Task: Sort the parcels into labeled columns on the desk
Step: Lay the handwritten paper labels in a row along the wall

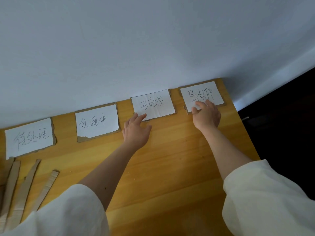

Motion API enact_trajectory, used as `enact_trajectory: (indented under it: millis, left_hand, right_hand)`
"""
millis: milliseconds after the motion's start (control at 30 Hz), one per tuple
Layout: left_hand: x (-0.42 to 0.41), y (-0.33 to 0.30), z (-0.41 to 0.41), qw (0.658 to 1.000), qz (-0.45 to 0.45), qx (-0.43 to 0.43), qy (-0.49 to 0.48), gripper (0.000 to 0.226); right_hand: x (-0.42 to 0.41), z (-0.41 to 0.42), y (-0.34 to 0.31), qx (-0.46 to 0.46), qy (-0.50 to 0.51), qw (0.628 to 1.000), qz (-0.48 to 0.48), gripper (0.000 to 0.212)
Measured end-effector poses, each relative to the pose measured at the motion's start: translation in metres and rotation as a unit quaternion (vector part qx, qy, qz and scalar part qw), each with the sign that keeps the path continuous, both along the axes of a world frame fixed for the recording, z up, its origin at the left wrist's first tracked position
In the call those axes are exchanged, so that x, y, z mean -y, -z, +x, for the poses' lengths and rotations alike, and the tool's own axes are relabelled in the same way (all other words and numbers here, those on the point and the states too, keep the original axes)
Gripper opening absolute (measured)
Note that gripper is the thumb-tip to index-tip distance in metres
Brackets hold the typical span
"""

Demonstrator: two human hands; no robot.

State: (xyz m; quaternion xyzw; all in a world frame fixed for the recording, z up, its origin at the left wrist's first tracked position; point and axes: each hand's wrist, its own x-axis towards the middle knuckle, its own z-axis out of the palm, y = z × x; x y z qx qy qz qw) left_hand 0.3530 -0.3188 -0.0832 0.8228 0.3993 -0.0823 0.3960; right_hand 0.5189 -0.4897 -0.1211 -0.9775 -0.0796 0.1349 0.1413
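Note:
Several handwritten white labels on torn cardboard lie in a row along the wall at the back of the wooden desk [170,159]. From the left: a first label [29,137], a second label [97,120], a third label [153,104] and a fourth label [202,96]. My left hand [136,129] reaches forward, its straight fingertips touching the third label's lower left corner. My right hand [207,114] rests with straight fingers on the fourth label's lower edge, covering part of it. No parcels are in view.
Several long cardboard strips [25,183] lie at the desk's front left. A pale wall [153,48] rises right behind the labels. The desk's right edge [245,133] drops to a dark floor. My white sleeves fill the bottom of the view.

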Motion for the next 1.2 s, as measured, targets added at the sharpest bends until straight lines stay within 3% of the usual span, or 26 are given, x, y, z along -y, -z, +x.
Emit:
enact_trajectory:
  millis: [333, 500, 700, 933, 1200]
  left_hand:
    - [-0.019, -0.003, -0.023, 0.999, 0.024, 0.011, -0.031, 0.054]
    - [-0.057, -0.007, -0.061, 0.989, 0.085, -0.016, -0.122, 0.055]
    - [-0.135, -0.008, -0.138, 0.963, 0.147, -0.112, -0.198, 0.059]
    - [-0.208, 0.005, -0.201, 0.956, 0.128, -0.225, -0.138, 0.061]
    - [-0.239, 0.024, -0.221, 0.971, 0.126, -0.180, -0.094, 0.061]
  right_hand:
    - [-0.018, -0.016, -0.014, 0.006, -0.014, 1.000, -0.015, 0.053]
    - [-0.067, -0.063, -0.030, 0.036, -0.109, 0.993, 0.025, 0.049]
    - [-0.147, -0.146, -0.046, -0.010, -0.253, 0.963, 0.089, 0.047]
    - [-0.224, -0.213, -0.036, -0.085, -0.357, 0.929, 0.044, 0.047]
    - [-0.250, -0.230, -0.021, -0.098, -0.348, 0.932, -0.037, 0.046]
